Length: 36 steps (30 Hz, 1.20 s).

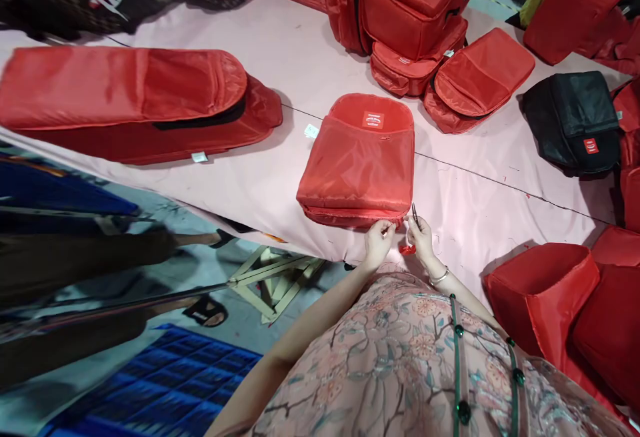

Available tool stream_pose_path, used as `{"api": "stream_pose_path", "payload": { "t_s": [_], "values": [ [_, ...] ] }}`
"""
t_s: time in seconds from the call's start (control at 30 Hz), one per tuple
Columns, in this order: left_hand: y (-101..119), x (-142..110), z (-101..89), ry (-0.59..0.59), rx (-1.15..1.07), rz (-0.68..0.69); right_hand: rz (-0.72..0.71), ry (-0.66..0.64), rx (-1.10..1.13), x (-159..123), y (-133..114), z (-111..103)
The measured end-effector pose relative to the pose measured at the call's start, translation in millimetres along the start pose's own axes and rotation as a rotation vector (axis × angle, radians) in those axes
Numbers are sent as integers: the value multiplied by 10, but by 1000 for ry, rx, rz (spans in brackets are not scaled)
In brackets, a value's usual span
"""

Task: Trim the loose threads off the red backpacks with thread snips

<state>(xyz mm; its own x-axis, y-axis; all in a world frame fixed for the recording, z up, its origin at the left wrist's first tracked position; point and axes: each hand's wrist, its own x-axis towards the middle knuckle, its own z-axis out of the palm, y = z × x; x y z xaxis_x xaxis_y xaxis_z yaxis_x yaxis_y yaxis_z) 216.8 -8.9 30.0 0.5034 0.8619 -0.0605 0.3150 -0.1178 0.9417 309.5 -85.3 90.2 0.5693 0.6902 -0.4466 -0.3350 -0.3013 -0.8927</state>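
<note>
A red backpack (361, 163) lies flat before me on the pink-covered table, its bottom edge towards me. My left hand (379, 243) is pinched closed against the near right corner of that edge; what sits between its fingertips is too small to tell. Just to its right, my right hand (421, 238) is closed around dark thread snips (415, 213), whose tips point away from me beside the corner. Below the hands lies a small red scrap (407, 249), close to the table's front edge.
Long stacked red bags (120, 90) lie at left. More red backpacks (410, 10) are piled at the back, and a black bag (575, 120) stands at right. Red bags (543, 283) crowd my right side. A blue plastic crate (165, 383) and another person's feet (207, 310) are at lower left.
</note>
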Motion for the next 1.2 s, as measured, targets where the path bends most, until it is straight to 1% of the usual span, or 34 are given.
{"api": "stream_pose_path", "payload": {
  "t_s": [0.07, 0.23, 0.33, 0.4, 0.47, 0.6, 0.63, 0.7, 0.8, 0.97, 1.07, 1.2],
  "values": [
    [12, -3, -45, -23, -28, 16, -5, -16, 5, -33, -11, -71],
    [67, -28, -147, -136, -46, 77, 11, -93, -31, -184, -41, -297],
    [76, -33, -183, -164, -19, 85, 13, -107, -53, -246, -63, -357],
    [72, -25, -193, -169, -10, 87, 10, -121, -63, -217, -94, -349],
    [66, -11, -196, -175, 1, 93, 13, -147, -74, -121, -134, -314],
    [50, 14, -195, -178, 33, 94, 47, -290, -162, 153, -182, -246],
    [47, 17, -196, -177, 37, 92, 53, -314, -189, 206, -180, -244],
    [48, 19, -197, -173, 34, 90, 60, -324, -225, 268, -170, -262],
    [65, 13, -198, -175, 30, 89, 73, -334, -244, 269, -177, -305],
    [110, 0, -200, -183, 36, 83, 42, -356, -245, 223, -230, -326],
    [121, -2, -206, -185, 42, 81, 21, -340, -278, 244, -219, -324],
    [112, 5, -211, -182, 50, 86, 19, -351, -287, 292, -202, -339]
  ]
}}
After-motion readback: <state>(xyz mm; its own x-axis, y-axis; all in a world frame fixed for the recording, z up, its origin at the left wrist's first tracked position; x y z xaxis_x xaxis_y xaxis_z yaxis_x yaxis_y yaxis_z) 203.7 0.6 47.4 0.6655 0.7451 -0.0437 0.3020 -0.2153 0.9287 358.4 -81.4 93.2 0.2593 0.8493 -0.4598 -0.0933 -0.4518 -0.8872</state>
